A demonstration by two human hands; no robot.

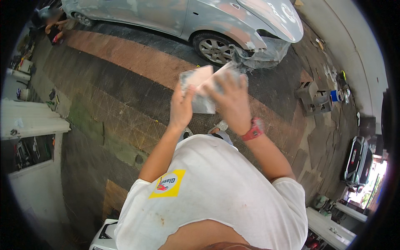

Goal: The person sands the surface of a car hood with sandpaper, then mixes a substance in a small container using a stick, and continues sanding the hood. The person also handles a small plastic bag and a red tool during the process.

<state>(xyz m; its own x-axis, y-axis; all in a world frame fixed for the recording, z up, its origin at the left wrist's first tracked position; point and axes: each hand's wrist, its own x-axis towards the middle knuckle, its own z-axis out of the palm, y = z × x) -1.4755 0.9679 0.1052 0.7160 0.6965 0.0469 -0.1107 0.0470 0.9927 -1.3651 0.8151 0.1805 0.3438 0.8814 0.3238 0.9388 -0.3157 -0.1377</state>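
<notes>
In front of my waist, my left hand (182, 106) grips a pale pink and grey-white folded sheet (200, 76), thumb on its near face. The sheet looks like paper; its exact kind is unclear. Over its right side is my right hand (233, 102), blurred by motion, with its fingers spread. Whether that hand touches the sheet is hard to make out. A raised, light-coloured edge of the sheet shows beyond the right fingers. On my right wrist sits a red watch (253, 130).
Ahead stands a silver-grey car (146, 16) with patchy primer, and crumpled plastic film (264, 56) hangs at its front. A grey step stool (312, 98) is on the right. Another person (54, 31) crouches far left. A white cabinet (33, 118) stands at left.
</notes>
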